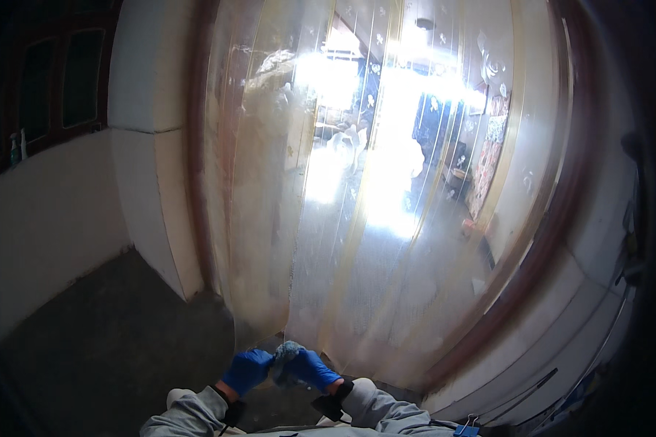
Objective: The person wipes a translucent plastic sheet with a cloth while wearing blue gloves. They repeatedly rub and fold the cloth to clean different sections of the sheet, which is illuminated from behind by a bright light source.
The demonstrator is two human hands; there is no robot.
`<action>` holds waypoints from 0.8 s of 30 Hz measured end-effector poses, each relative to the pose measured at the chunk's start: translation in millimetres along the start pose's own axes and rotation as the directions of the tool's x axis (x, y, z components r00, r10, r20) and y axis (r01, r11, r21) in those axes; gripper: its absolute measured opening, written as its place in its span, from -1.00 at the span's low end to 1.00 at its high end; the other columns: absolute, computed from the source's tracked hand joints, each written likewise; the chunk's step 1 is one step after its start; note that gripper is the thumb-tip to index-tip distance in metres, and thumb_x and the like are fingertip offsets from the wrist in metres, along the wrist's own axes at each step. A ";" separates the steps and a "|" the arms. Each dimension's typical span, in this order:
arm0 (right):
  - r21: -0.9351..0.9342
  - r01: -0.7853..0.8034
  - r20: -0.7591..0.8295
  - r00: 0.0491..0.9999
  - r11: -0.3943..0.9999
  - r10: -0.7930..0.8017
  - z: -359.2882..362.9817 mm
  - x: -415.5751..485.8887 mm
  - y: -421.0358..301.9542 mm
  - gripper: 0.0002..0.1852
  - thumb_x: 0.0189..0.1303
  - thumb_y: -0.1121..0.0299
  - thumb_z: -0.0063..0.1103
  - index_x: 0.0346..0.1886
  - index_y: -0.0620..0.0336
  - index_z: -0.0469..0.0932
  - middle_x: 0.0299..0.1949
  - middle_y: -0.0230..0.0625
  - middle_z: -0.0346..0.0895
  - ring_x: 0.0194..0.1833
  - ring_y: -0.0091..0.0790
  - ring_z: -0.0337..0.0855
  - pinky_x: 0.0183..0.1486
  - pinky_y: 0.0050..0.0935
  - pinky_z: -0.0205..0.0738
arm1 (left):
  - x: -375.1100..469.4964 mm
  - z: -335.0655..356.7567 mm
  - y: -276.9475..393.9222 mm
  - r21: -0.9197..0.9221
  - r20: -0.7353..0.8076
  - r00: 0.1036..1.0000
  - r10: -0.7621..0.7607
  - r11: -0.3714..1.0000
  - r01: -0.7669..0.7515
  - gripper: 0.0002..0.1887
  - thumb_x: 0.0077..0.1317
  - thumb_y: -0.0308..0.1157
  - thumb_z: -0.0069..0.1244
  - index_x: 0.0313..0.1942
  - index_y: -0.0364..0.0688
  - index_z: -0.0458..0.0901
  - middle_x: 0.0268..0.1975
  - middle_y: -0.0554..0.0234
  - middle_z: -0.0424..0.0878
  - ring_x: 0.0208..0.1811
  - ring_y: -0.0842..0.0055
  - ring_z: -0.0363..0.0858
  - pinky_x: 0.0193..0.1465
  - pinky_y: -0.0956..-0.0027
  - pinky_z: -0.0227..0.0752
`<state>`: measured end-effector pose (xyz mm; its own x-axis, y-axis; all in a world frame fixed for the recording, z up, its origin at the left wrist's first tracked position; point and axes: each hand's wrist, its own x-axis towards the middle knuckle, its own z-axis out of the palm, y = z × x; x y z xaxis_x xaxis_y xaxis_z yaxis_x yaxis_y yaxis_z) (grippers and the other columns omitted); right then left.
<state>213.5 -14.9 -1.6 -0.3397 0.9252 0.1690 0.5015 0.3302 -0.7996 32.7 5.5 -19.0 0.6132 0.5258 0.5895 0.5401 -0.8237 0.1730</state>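
A translucent plastic strip curtain (355, 262) hangs in a doorway before me, its strips patterned with pale flowers and edged in yellow. Low in front of it, my left hand (247, 371) and my right hand (312, 369), both in blue gloves, meet at a wet-looking grey-blue cloth or sponge (287, 355). Fingers of my right hand close around it; the left hand's fingers grip at its left side, near the curtain's lower edge. The cloth partly hides the fingertips. Whether the curtain's edge is also held cannot be told.
A dark red door frame (199, 164) borders the curtain, with a white wall pillar (153, 207) to its left. Bottles (15, 150) stand on a window sill at the far left. Dark floor (131, 328) lies below. A bright room shows through the strips.
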 end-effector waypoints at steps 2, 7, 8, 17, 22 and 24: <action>0.069 -0.023 -0.003 1.000 0.997 0.023 -2.8 1.9 -4.6 -0.92 0.10 0.40 0.06 -0.35 0.16 0.46 -0.56 -0.24 0.54 -0.63 -0.36 0.54 -0.64 -0.44 0.38 | -0.8 2.8 -0.4 0.025 0.048 0.998 -0.047 0.999 0.046 -0.89 0.10 -0.34 -0.10 -0.57 -0.06 0.45 -0.58 0.22 0.47 -0.54 0.30 0.50 -0.54 0.26 0.34; 0.365 -0.345 0.175 0.938 0.865 0.300 -5.3 5.7 -11.0 -0.87 0.14 0.33 0.05 -0.31 0.14 0.45 -0.53 -0.22 0.54 -0.57 -0.34 0.57 -0.58 -0.38 0.42 | -5.5 8.5 -3.8 -0.077 -0.048 0.996 -0.077 0.994 0.073 -0.88 0.12 -0.33 -0.10 -0.56 -0.05 0.46 -0.58 0.22 0.47 -0.53 0.28 0.50 -0.53 0.23 0.35; 0.407 -0.411 0.205 0.912 0.816 0.356 -5.1 6.3 -12.7 -0.86 0.12 0.31 0.06 -0.32 0.14 0.46 -0.52 -0.22 0.54 -0.55 -0.32 0.57 -0.55 -0.37 0.43 | -6.3 9.7 -4.2 -0.084 -0.044 0.995 -0.091 0.993 0.087 -0.89 0.12 -0.33 -0.10 -0.55 -0.04 0.47 -0.57 0.21 0.47 -0.53 0.28 0.49 -0.52 0.23 0.35; -0.162 0.129 0.050 0.991 0.978 -0.122 -4.6 10.2 -19.7 -0.77 -0.17 0.29 0.26 -0.41 0.12 0.48 -0.49 -0.17 0.50 -0.43 -0.17 0.55 -0.41 -0.37 0.42 | -13.6 6.6 -6.9 -0.112 -0.056 0.989 -0.135 0.985 0.129 -0.93 0.10 -0.33 -0.08 -0.50 -0.04 0.52 -0.53 0.22 0.52 -0.48 0.28 0.53 -0.48 0.27 0.38; 0.162 -0.222 0.114 0.972 0.962 0.205 4.5 15.1 -17.2 -0.72 -0.18 0.30 0.31 -0.39 0.14 0.45 -0.53 -0.18 0.48 -0.50 -0.21 0.56 -0.48 -0.35 0.40 | -17.8 1.9 -4.3 0.013 0.011 0.983 -0.183 0.983 0.183 -0.91 0.09 -0.33 -0.07 -0.54 -0.05 0.49 -0.57 0.22 0.49 -0.51 0.28 0.52 -0.51 0.26 0.37; -0.116 -0.027 0.058 0.998 0.993 0.034 5.5 16.6 -20.0 -0.72 -0.17 0.32 0.31 -0.39 0.16 0.43 -0.55 -0.19 0.48 -0.53 -0.23 0.56 -0.51 -0.35 0.39 | -18.6 1.8 -4.3 0.025 0.006 0.984 -0.176 0.984 0.175 -0.90 0.09 -0.32 -0.07 -0.56 -0.05 0.47 -0.58 0.22 0.47 -0.52 0.29 0.51 -0.52 0.25 0.36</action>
<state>193.4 -7.2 14.1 -0.3677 0.9236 0.1083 0.5996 0.3245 -0.7315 20.0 -0.3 -32.1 0.5122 0.6635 0.5454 0.6535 -0.7131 0.2537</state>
